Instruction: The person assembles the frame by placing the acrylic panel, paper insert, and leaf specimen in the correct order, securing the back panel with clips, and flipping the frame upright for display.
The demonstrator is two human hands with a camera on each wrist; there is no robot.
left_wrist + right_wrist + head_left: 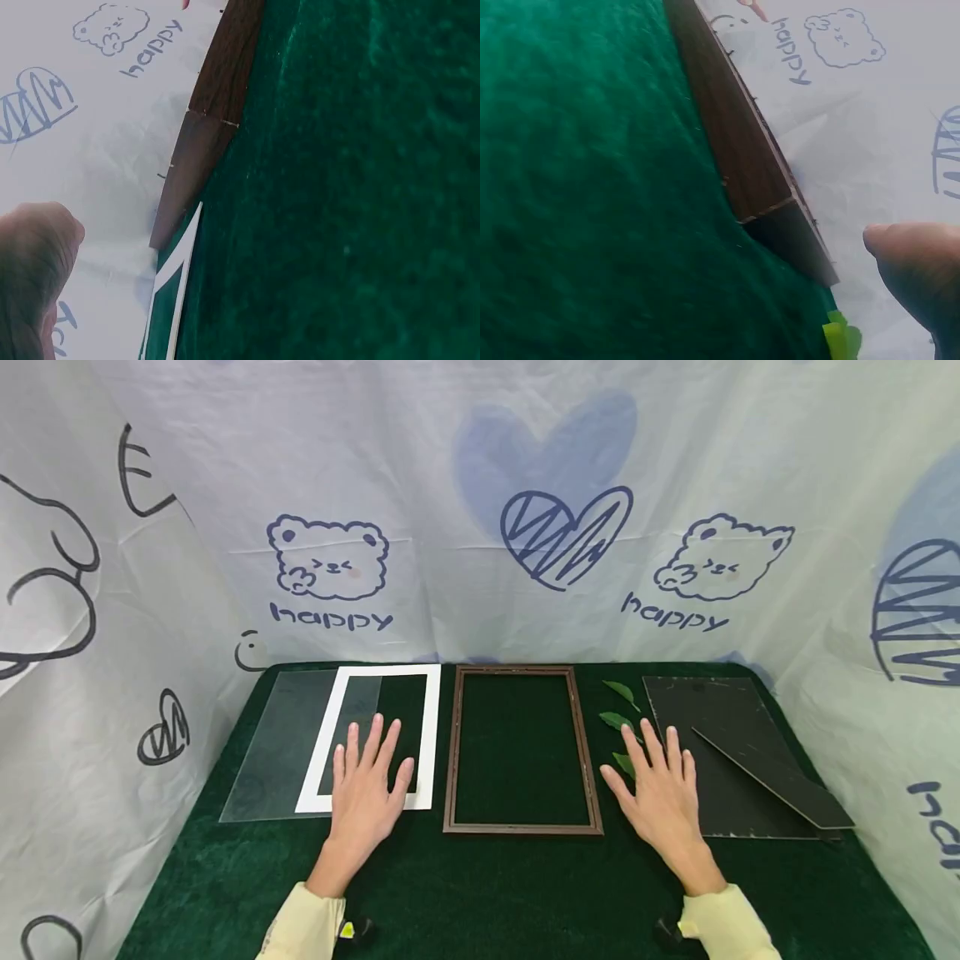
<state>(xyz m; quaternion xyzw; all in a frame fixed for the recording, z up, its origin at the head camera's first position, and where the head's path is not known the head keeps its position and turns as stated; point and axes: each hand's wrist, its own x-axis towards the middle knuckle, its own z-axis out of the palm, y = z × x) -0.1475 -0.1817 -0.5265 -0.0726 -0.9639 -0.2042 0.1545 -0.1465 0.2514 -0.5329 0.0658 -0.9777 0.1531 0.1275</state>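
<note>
My left hand (366, 797), fingers spread and straight, is over the lower part of a white mat (430, 739) in the head view. That mat overlaps a clear sheet (262, 760) on its left. My right hand (662, 793), also spread with straight fingers, is between several green leaves (617, 720) and a black backing board (738, 710). Neither hand grips anything; whether they touch what is below I cannot tell. Between them lies a brown picture frame (522, 829), whose side also shows in the left wrist view and the right wrist view.
A dark green cloth (517, 893) covers the table. On the black board a hinged-looking stand flap (780, 781) sticks up at an angle. White curtains (442, 460) with blue drawings hang behind and at both sides.
</note>
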